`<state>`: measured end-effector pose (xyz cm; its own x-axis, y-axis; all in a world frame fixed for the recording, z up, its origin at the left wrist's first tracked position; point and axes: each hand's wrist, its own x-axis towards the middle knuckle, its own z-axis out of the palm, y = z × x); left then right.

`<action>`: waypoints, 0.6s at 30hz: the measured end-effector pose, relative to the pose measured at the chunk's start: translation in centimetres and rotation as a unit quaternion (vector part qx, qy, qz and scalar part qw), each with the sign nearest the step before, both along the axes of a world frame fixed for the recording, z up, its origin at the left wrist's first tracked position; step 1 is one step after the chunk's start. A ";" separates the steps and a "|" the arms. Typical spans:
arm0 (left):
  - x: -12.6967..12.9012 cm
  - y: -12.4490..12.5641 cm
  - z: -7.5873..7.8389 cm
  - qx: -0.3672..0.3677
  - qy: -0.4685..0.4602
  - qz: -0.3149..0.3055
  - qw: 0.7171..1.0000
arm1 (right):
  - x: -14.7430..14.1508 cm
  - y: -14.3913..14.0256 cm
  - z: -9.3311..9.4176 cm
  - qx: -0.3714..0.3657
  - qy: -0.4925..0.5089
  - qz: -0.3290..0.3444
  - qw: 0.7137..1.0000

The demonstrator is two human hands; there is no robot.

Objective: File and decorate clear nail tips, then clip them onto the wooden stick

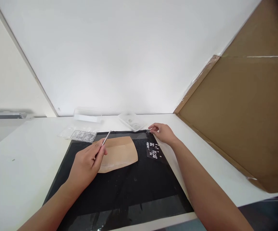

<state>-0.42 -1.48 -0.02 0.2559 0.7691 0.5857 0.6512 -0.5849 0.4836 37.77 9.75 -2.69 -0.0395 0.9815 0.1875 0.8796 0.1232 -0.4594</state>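
Thin rod (106,137) pinched in my left hand (86,161), over brown sheet (121,154), near black mat (129,189)'s far edge | right hand (164,132) at its far-right corner, can't tell if it's gripping anything tbh

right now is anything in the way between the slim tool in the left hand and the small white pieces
Nothing tall visibly blocks it. Between the slim tool in the left hand and the small white pieces lie part of the brown sheet and a strip of black mat.
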 end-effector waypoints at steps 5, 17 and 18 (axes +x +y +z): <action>0.0 0.1 0.0 -0.004 -0.003 0.012 1.000 | -0.2 0.1 -0.1 0.010 -0.017 -0.014 1.000; -0.2 0.5 0.0 -0.026 -0.003 0.022 0.999 | -0.8 -0.4 0.7 -0.041 -0.030 0.010 0.999; -0.2 0.5 -0.1 -0.026 -0.002 0.023 0.999 | -0.8 -0.3 0.7 -0.043 -0.033 0.003 0.998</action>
